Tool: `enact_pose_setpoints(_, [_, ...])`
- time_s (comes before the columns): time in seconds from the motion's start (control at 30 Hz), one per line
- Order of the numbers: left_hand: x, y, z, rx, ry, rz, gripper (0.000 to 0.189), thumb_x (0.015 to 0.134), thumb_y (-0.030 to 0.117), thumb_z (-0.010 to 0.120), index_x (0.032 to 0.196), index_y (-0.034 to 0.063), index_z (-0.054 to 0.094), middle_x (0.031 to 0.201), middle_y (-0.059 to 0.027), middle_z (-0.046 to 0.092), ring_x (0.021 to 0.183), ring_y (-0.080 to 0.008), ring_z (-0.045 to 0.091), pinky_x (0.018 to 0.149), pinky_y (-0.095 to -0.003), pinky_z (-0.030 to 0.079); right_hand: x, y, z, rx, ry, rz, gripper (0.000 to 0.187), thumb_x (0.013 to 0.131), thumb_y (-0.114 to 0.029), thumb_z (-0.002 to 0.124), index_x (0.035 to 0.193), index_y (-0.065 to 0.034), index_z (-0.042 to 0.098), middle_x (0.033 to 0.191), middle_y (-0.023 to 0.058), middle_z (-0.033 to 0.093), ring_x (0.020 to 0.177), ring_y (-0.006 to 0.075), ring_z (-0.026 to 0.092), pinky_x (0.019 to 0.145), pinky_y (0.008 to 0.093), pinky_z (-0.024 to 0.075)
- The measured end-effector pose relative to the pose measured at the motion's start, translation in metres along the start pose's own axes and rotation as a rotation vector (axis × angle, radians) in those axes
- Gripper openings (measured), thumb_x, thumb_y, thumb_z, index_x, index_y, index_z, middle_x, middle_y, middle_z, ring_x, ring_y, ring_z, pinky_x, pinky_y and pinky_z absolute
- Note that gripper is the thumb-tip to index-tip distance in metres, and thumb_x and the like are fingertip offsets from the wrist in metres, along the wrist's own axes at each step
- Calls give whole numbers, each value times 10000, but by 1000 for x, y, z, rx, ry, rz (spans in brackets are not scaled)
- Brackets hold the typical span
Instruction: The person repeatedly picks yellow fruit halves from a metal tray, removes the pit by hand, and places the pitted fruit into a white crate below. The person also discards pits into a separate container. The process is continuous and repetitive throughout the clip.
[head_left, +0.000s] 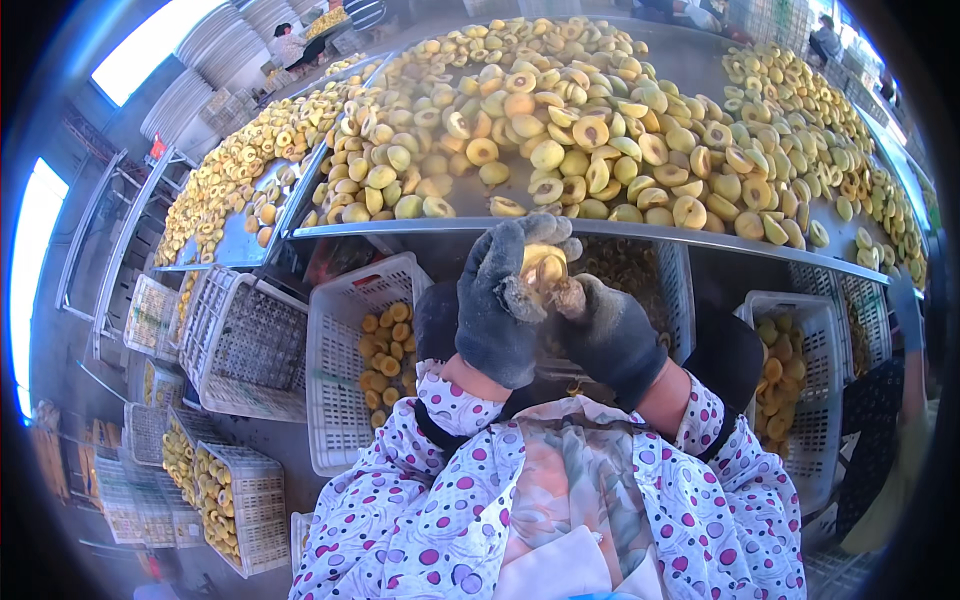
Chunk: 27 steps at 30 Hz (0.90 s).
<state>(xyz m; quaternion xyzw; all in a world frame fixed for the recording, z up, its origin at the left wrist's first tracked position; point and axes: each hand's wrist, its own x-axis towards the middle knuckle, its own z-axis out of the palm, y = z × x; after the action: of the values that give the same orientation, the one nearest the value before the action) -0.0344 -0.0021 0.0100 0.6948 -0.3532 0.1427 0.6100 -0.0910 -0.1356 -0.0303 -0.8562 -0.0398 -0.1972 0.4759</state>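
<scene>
In front of my chest, my left hand (491, 315), in a dark worn work glove, grips a yellow stone-fruit half (544, 262), probably peach. My right hand (615, 337), gloved the same way, is bunched with its thumb and fingertips against the fruit's lower edge. Whether a small tool or a pit sits in those fingers is hidden. Both hands are just on my side of the metal table's front rim (427, 224). Beyond it lies a heap of halved yellow fruit (585, 131), many with brown pit hollows showing.
A white plastic crate (330, 375) with fruit halves stands at my left, another crate (817, 390) at my right. Between my knees a crate holds brown scraps (622, 262). More crates (255, 510) stack at lower left. A co-worker's gloved arm (909, 315) is at far right.
</scene>
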Motion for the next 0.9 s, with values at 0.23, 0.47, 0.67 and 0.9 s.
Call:
enact_pose_setpoints(0.23, [2,5,-1,147,-26,-29,327,1008,237,617,1186,-36,637,1121,-130,707,988,-226,699,879,-332,558,0,-7,0,149,-107,49,251,822,-266,695,951,-60,633,812,215,674,809,436,660,689,476,537])
enact_pose_setpoints(0.47, [4,2,-6,281,-33,113,348,1017,261,601,1179,-47,620,1152,-129,680,991,-232,698,904,-349,560,1,-13,6,458,-237,124,343,836,-278,721,1040,-11,656,919,261,687,907,427,683,755,413,552])
enact_pose_setpoints(0.67, [-3,-7,-6,-551,-17,-313,357,1012,186,575,1318,11,513,1216,-161,625,1087,-256,656,951,-378,551,3,-8,-3,-92,-13,-3,233,841,-277,697,957,-79,655,829,191,691,795,392,687,687,443,550])
enact_pose_setpoints(0.9, [-4,-16,-13,-450,-119,-206,432,968,98,623,1363,11,471,1306,-166,583,1146,-257,625,982,-373,533,6,-3,-5,-338,-25,-99,247,888,-336,649,984,-113,603,762,157,679,726,367,684,621,463,527])
